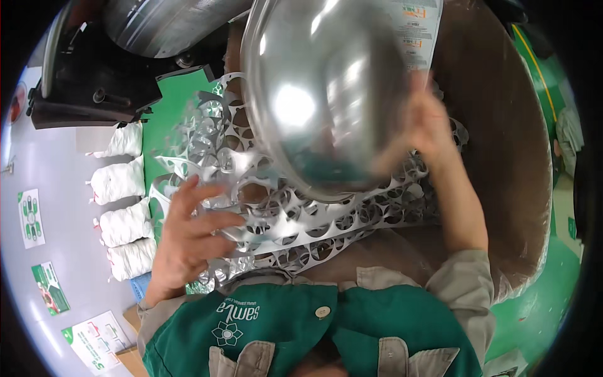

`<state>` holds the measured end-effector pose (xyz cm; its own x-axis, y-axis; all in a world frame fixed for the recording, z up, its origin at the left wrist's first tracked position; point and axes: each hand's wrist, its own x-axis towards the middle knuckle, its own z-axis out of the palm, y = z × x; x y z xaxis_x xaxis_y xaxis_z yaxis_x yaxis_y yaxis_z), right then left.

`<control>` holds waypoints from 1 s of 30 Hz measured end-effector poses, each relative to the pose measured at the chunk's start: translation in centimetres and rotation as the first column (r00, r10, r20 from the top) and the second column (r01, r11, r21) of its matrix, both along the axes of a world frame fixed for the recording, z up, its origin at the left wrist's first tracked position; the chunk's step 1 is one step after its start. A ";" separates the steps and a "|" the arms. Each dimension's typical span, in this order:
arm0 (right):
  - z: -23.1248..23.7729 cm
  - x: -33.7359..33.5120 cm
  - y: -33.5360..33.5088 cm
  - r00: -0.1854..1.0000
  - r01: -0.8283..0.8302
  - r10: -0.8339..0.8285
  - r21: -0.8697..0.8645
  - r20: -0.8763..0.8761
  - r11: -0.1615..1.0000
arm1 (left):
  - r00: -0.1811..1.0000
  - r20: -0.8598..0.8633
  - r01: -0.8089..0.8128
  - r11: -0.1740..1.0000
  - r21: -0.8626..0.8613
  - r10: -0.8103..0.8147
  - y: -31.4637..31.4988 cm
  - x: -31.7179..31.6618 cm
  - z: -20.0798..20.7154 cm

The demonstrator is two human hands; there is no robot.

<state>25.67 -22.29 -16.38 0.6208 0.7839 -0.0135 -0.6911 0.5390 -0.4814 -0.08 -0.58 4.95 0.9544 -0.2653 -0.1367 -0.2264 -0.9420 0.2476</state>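
Observation:
My left hand is open beside a heap of silvery punched sheet scrap full of round holes. Its fingers are spread and slightly blurred, near the heap's left side; whether they touch it I cannot tell. Above the heap, a large shiny rounded metal pan or cover blocks much of the view. My right hand, smeared by motion, is at the right edge of this metal piece, just below a printed white strip. What its fingers grip, if anything, is unclear.
The scrap lies in a large brown bin with a clear plastic liner. Dark machine parts and a metal cylinder stand at the far left. Several white bundles line up on the left, beyond a green floor.

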 end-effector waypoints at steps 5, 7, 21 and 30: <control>-13.5 -2.9 1.4 0.130 0.588 0.912 -0.771 0.388 0.244 | 0.944 -0.238 -0.228 0.973 0.022 0.227 0.6 -3.1 -3.2; -12.6 -3.6 0.3 -0.086 0.628 0.974 -0.747 0.210 0.217 | 0.941 -0.263 -0.253 0.959 -0.128 0.213 1.3 -3.4 -2.7; -4.4 6.3 -8.4 0.905 0.374 -0.259 -0.343 0.336 0.862 | 0.969 -0.121 -0.186 0.956 0.225 0.217 -1.0 0.8 -5.6; -12.1 3.6 -7.9 0.340 0.608 0.930 -0.787 0.137 -0.106 | 0.892 0.165 -0.413 0.907 -0.080 0.421 3.0 0.5 -3.0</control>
